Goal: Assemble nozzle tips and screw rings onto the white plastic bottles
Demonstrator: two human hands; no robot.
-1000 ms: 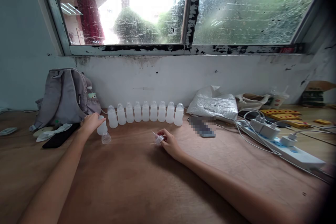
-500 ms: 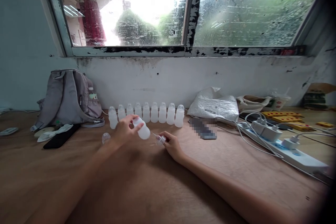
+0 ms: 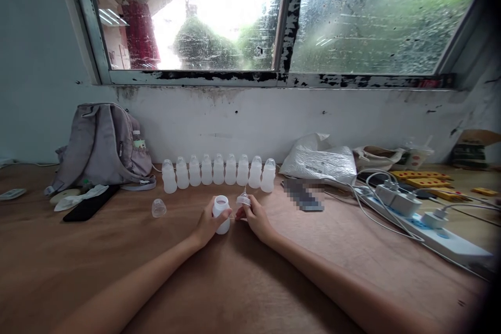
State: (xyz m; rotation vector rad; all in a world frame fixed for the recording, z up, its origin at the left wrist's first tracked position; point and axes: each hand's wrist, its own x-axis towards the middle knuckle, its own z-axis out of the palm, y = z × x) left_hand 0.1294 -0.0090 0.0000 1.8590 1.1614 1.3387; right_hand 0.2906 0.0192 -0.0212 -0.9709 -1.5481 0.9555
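Observation:
My left hand (image 3: pixel 207 222) is wrapped round a frosted white baby bottle (image 3: pixel 222 225), which stands upright with its mouth uncovered. Just to its right, my right hand (image 3: pixel 255 216) grips a clear bottle nipple with its collar (image 3: pixel 243 199), its tip pointing up. The two pieces are apart. A clear dome cap (image 3: pixel 158 208) rests on the table left of my hands. Behind them, several capped baby bottles (image 3: pixel 218 169) stand in a row along the wall.
A grey backpack (image 3: pixel 104 146) leans at the back left, with a black phone-like slab (image 3: pixel 91 203) before it. At the right lie a silvery bag (image 3: pixel 321 159), a pixelated dark object (image 3: pixel 303 195), and a white power strip (image 3: pixel 450 242) with cables.
My left hand has brought the bottle down and turned it from tilted to upright. In my right hand the nipple has swung from pointing left to pointing up.

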